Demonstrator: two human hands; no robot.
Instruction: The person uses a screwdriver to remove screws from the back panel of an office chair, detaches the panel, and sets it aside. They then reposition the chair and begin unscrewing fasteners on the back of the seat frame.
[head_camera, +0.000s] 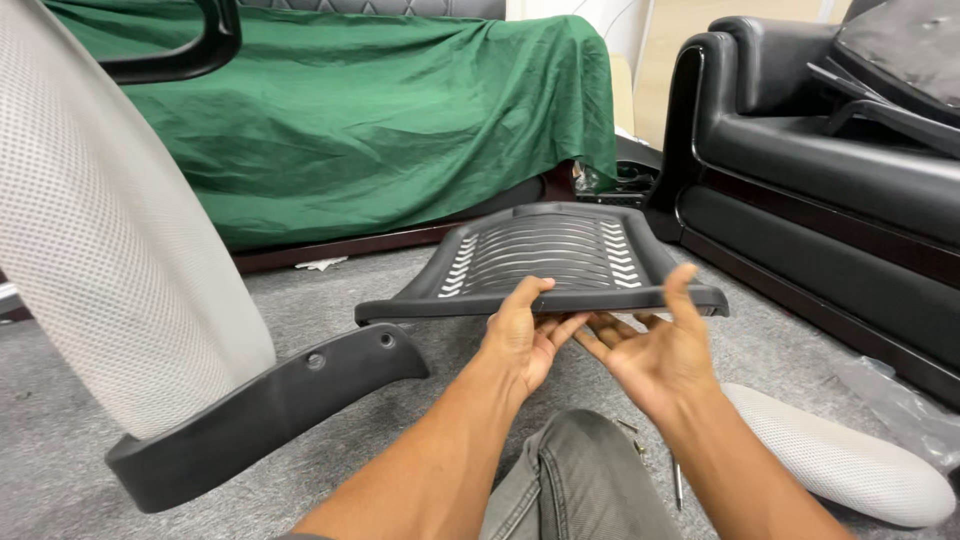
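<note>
A black plastic slatted chair panel (545, 255), curved with pale slots, is held level above the grey carpet. My left hand (520, 335) grips its near edge, thumb on top and fingers underneath. My right hand (655, 355) holds the same edge a little to the right, palm up, with the thumb over the rim. A white mesh chair backrest (100, 240) with a black bracket (265, 405) leans at the left, close to my left forearm.
A green-draped sofa (370, 120) stands behind, a black leather sofa (820, 190) at the right. A white mesh cushion (850, 460) lies at the lower right beside a clear plastic bag (905, 405). Small screws (632, 436) and a thin metal tool (678, 482) lie by my knee.
</note>
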